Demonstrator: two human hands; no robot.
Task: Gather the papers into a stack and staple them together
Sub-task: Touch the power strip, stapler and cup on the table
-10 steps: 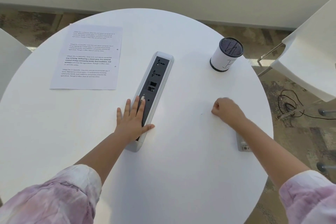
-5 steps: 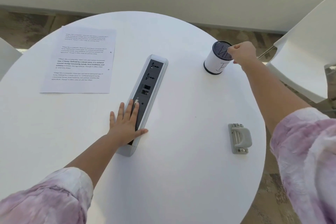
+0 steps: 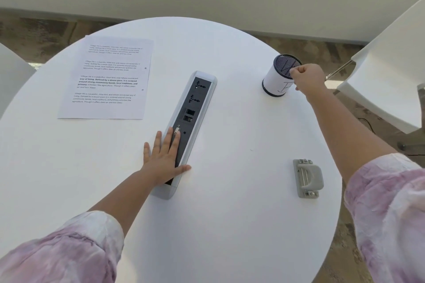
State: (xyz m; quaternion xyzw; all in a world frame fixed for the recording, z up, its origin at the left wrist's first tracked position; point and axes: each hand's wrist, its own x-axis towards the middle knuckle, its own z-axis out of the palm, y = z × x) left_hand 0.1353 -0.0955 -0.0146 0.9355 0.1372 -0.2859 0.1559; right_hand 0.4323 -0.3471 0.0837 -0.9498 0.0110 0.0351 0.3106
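Note:
A printed sheet of paper (image 3: pixel 108 80) lies flat at the far left of the round white table (image 3: pixel 230 225). A grey stapler (image 3: pixel 308 178) sits near the table's right edge, with no hand touching it. My left hand (image 3: pixel 164 156) rests flat, fingers straight, partly on the near end of the power strip (image 3: pixel 195 103). My right hand (image 3: pixel 308 77) is stretched out to the white mesh-lined cup (image 3: pixel 274 80), its fingers curled and fingertips at the cup's rim. Nothing shows between those fingers.
The grey power strip with black sockets runs diagonally across the table's middle. A white chair (image 3: pixel 386 76) stands to the right, close to the cup, and another white chair edge (image 3: pixel 11 71) shows at the left. Patterned floor surrounds the table.
My right hand left the table near the stapler as a fist and reached out to the cup's rim, uncovering the stapler. My left hand stayed flat on the power strip.

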